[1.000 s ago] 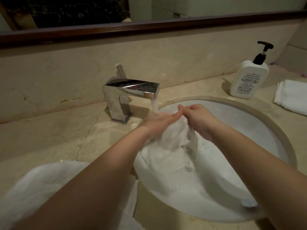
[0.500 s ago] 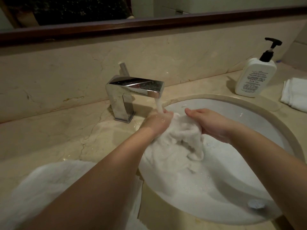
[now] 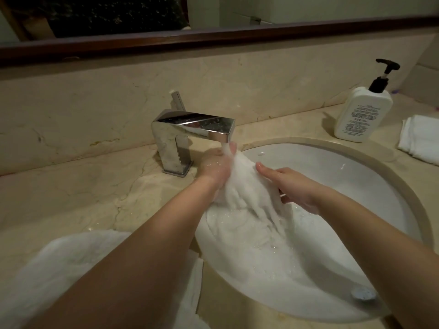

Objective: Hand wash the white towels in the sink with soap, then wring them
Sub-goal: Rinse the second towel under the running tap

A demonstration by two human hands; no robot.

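A wet white towel (image 3: pixel 251 210) hangs bunched in the white oval sink (image 3: pixel 344 176), its upper end under the running water of the chrome tap (image 3: pixel 190 131). My left hand (image 3: pixel 215 166) grips the towel's top just below the spout. My right hand (image 3: pixel 292 186) lies against the towel's right side, fingers fairly straight, thumb tucked behind the cloth. The towel's lower part trails down into the basin. A white soap pump bottle (image 3: pixel 362 113) with a black head stands at the back right.
A second white towel (image 3: pixel 95 269) lies on the beige marble counter at the front left, under my left forearm. A folded white cloth (image 3: pixel 420 138) sits at the right edge. The sink drain (image 3: pixel 362 294) shows at the front right. A mirror frame runs above the backsplash.
My hands have drawn apart on the towel: the left stays up under the stream, the right has slid down and right along the cloth, fingers straightening. The towel now hangs stretched and blurred.
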